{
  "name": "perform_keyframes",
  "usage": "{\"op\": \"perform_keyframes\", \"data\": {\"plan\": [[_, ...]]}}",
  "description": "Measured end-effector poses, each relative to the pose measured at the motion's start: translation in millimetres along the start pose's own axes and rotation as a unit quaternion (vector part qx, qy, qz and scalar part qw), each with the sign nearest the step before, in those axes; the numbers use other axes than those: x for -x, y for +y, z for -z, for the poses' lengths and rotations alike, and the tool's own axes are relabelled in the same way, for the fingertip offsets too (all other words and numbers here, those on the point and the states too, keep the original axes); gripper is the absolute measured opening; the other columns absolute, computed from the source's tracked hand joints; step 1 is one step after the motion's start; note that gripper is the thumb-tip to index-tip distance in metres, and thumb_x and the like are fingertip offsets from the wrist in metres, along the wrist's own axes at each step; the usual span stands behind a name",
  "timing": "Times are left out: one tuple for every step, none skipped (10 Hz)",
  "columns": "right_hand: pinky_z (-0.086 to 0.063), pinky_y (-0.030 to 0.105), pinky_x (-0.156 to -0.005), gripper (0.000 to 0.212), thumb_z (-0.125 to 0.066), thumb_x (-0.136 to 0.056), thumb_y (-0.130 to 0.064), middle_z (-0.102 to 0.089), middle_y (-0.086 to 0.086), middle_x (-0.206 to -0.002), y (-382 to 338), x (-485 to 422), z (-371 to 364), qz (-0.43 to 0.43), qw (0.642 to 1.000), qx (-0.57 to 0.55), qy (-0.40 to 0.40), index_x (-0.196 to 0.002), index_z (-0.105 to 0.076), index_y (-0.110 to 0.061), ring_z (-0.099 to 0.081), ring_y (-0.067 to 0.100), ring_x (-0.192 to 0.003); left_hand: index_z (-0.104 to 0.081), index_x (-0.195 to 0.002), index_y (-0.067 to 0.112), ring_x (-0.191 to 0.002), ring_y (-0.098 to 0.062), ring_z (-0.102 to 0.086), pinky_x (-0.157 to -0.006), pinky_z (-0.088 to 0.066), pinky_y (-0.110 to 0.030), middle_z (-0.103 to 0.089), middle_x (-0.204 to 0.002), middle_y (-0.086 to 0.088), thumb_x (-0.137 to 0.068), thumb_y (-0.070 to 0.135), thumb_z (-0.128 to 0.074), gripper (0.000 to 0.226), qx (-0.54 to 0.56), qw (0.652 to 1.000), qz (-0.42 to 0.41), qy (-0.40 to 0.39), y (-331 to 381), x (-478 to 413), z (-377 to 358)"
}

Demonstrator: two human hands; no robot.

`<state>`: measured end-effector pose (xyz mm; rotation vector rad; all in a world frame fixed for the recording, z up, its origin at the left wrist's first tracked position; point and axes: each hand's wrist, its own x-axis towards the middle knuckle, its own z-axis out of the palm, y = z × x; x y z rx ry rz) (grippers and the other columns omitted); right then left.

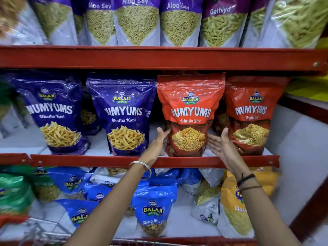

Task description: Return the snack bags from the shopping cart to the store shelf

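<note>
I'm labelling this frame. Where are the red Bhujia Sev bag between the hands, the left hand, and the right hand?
Red Bhujia Sev bag (pixel 190 112): head view, on its front label.
Left hand (pixel 159 139): head view, on the palm.
Right hand (pixel 221 146): head view, on the palm.

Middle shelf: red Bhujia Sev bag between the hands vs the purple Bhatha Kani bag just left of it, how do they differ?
The Bhujia Sev bag is red; the Bhatha Kani bag is purple. The Bhujia Sev bag pictures fine sev strands, the Bhatha Kani bag thicker yellow sticks. The left hand and right hand flank the Bhujia Sev bag; nothing touches the Bhatha Kani bag. Both stand upright on the middle shelf, with Balaji Numyums branding.
</note>
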<state>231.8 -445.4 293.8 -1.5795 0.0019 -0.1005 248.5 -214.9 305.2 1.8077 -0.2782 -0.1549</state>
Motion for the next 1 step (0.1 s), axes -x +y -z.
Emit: {"op": "perform_keyframes", "data": {"plan": [[-0.031,0.04,-0.114,0.091,-0.024,-0.073,-0.073,-0.047,0.013,-0.141,13.2,29.1,-6.1,0.008,0.999,0.012,0.044,-0.131,-0.045,-0.007,-0.047,0.02,-0.127,-0.035,-0.136,0.03,-0.136,-0.02,-0.033,-0.111,-0.033,-0.045,-0.038,-0.147,-0.003,-0.066,0.082,-0.011,0.091,-0.02,0.999,-0.035,0.028,1.7,18.2,-1.4]]}}
